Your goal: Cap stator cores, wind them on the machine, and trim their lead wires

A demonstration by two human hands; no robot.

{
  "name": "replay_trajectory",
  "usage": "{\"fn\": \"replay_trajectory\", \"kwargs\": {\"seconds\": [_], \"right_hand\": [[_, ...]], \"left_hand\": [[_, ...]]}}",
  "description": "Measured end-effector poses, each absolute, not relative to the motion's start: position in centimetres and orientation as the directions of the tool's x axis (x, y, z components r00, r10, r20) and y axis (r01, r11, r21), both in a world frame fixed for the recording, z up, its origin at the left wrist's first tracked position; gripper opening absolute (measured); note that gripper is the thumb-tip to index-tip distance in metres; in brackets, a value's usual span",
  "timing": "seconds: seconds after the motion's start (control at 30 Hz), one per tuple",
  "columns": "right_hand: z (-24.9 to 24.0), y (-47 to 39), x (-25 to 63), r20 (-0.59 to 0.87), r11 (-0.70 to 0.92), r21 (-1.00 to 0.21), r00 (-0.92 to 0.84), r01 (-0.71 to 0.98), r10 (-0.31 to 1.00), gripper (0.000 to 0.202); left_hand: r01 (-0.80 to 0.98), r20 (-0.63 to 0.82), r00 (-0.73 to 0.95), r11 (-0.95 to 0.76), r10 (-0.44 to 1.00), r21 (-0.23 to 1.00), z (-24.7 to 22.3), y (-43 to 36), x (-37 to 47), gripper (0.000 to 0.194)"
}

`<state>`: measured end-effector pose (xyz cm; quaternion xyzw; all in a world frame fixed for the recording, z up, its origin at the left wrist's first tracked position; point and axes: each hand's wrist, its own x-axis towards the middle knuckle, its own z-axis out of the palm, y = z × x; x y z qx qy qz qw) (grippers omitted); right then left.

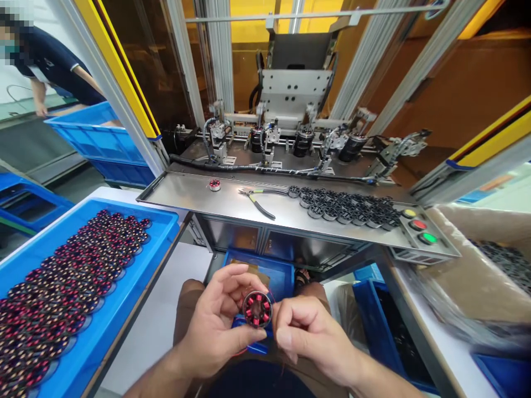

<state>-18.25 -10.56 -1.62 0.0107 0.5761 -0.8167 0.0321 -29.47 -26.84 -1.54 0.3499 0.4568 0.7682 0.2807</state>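
My left hand (222, 318) holds a wound motor stator (258, 309) between thumb and fingers, above my lap. The stator is a round ring with red copper coils facing me. Close against its right side is my right hand (311, 334), with thumb and forefinger pinched together on what looks like a thin wire; faint reddish strands show around the stator and below this hand. On the metal ledge beyond lie wire cutters (259, 202) with their jaws to the left. A single red-wound stator (214, 185) sits left of them.
Many black unwound cores (344, 207) stand along the ledge beside a button panel (423, 226). A blue tray (168, 218) of wound stators lies at left. Behind the ledge is a winding machine (296, 94). A lined box (448, 221) stands right. A person (53, 61) works far left.
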Motion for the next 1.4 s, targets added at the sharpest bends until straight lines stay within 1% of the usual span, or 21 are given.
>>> {"fn": "replay_trajectory", "kwargs": {"seconds": [0.07,0.1,0.13,0.2,0.27,0.4,0.47,0.6,0.63,0.7,0.77,0.8,0.87,0.9,0.93,1.0,1.03,1.1,1.27,1.33,1.4], "right_hand": [[-1.3,-9.4,-18.1,-0.034,-0.195,-0.979,-0.992,0.057,-0.121,0.038],[-1.0,-8.9,-18.0,-0.019,-0.128,-0.991,-0.993,0.033,-0.113,0.036],[-0.6,-8.5,-18.0,0.002,-0.076,-0.997,-0.998,0.003,-0.065,0.037],[0.3,-8.2,-18.1,0.058,-0.028,-0.998,-0.994,-0.061,0.088,0.044],[0.9,-8.7,-18.3,0.102,-0.029,-0.994,-0.979,-0.108,0.177,0.047],[0.7,-10.6,-18.5,0.129,-0.053,-0.988,-0.961,-0.146,0.245,0.032],[0.0,-11.3,-18.4,0.139,-0.081,-0.982,-0.942,-0.171,0.306,0.028],[-1.1,-12.0,-18.0,0.187,-0.095,-0.967,-0.91,-0.238,0.37,0.021],[-1.2,-12.1,-17.9,0.206,-0.082,-0.964,-0.903,-0.254,0.376,0.02],[-1.4,-12.4,-17.7,0.244,-0.041,-0.959,-0.888,-0.281,0.389,0.018],[-1.4,-12.6,-17.6,0.27,0.009,-0.957,-0.876,-0.291,0.399,0.02],[-1.4,-12.7,-17.5,0.275,0.027,-0.957,-0.874,-0.289,0.401,0.021],[-1.3,-12.7,-17.5,0.271,0.032,-0.959,-0.874,-0.282,0.403,0.02],[-1.3,-12.7,-17.6,0.264,0.019,-0.96,-0.877,-0.28,0.401,0.019],[-1.2,-12.7,-17.7,0.257,0.0,-0.96,-0.88,-0.28,0.399,0.018],[-1.0,-12.7,-17.9,0.238,-0.052,-0.959,-0.892,-0.278,0.384,0.021],[-1.0,-12.8,-18.0,0.227,-0.083,-0.957,-0.9,-0.276,0.371,0.021],[-0.9,-13.2,-18.2,0.203,-0.156,-0.95,-0.913,-0.271,0.354,0.02],[-1.8,-14.4,-18.2,0.088,-0.317,-0.915,-0.889,-0.251,0.45,0.024],[-2.0,-14.6,-18.2,0.07,-0.325,-0.915,-0.888,-0.239,0.455,0.024],[-1.9,-14.4,-18.3,0.12,-0.274,-0.923,-0.881,-0.268,0.457,0.019]], "left_hand": [[-0.105,0.289,-0.589,-0.425,0.755,0.899,-1.4,-27.0,-29.7,0.066],[-0.088,0.294,-0.583,-0.418,0.758,0.904,-1.4,-27.1,-29.8,0.066],[-0.063,0.3,-0.576,-0.408,0.76,0.911,-1.4,-27.1,-29.9,0.065],[-0.021,0.302,-0.568,-0.38,0.766,0.925,-1.5,-27.2,-29.8,0.066],[-0.006,0.295,-0.556,-0.359,0.777,0.933,-1.5,-27.2,-29.6,0.067],[-0.043,0.257,-0.538,-0.331,0.803,0.943,-1.4,-27.2,-29.3,0.065],[-0.108,0.222,-0.537,-0.327,0.814,0.939,-1.2,-27.2,-29.4,0.06],[-0.294,0.128,-0.49,-0.302,0.862,0.907,-1.0,-27.0,-29.8,0.037],[-0.327,0.119,-0.477,-0.301,0.871,0.896,-1.0,-26.9,-29.8,0.035],[-0.353,0.13,-0.486,-0.33,0.864,0.876,-1.1,-26.6,-29.6,0.044],[-0.301,0.154,-0.547,-0.365,0.823,0.881,-1.1,-26.2,-29.2,0.055],[-0.238,0.171,-0.586,-0.371,0.792,0.898,-1.1,-26.0,-29.0,0.055],[-0.055,0.228,-0.65,-0.344,0.725,0.937,-1.1,-25.8,-28.5,0.042],[0.056,0.279,-0.662,-0.326,0.695,0.944,-1.0,-25.7,-28.3,0.037],[0.165,0.337,-0.663,-0.309,0.669,0.937,-1.0,-25.8,-28.1,0.038],[0.332,0.43,-0.646,-0.276,0.63,0.902,-1.1,-25.9,-27.8,0.048],[0.38,0.457,-0.641,-0.263,0.617,0.887,-1.2,-26.1,-27.7,0.053],[0.403,0.472,-0.642,-0.257,0.604,0.878,-1.4,-26.2,-27.6,0.058],[0.259,0.425,-0.686,-0.347,0.591,0.901,-1.2,-26.2,-27.8,0.047],[0.242,0.417,-0.693,-0.355,0.588,0.903,-1.0,-26.1,-27.9,0.046],[0.273,0.435,-0.686,-0.348,0.583,0.897,-0.9,-26.2,-28.0,0.047]]}}
